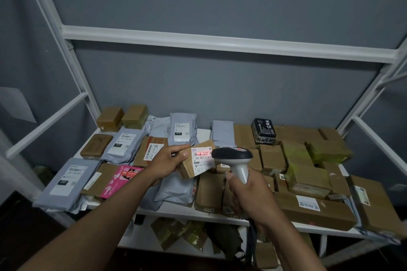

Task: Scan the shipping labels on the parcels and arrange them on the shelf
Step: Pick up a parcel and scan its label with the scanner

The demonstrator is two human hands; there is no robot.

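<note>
Cardboard-brown, the small parcel being scanned is held up in the head view, just above the heap on the white shelf. The left hand grips its left end, thumb on top and fingers curled beneath, which leaves the white shipping label uncovered and turned up toward the camera. The right hand is wrapped round the pale handle of the barcode scanner, whose dark head sits just right of the parcel. A red scan line lies across the label's barcode, so the scan looks to be under way; whether it has registered cannot be told.

The parcel's long axis runs roughly left to right, its far end tilted slightly up and away toward the wall. The barcode runs along that same axis, which suits the sideways beam.

Around it lie grey mailer bags on the left, a pink packet near the front, and stacked brown boxes on the right. Only this 1 parcel is in hand. An open spot on the shelf seems the likely destination.
</note>
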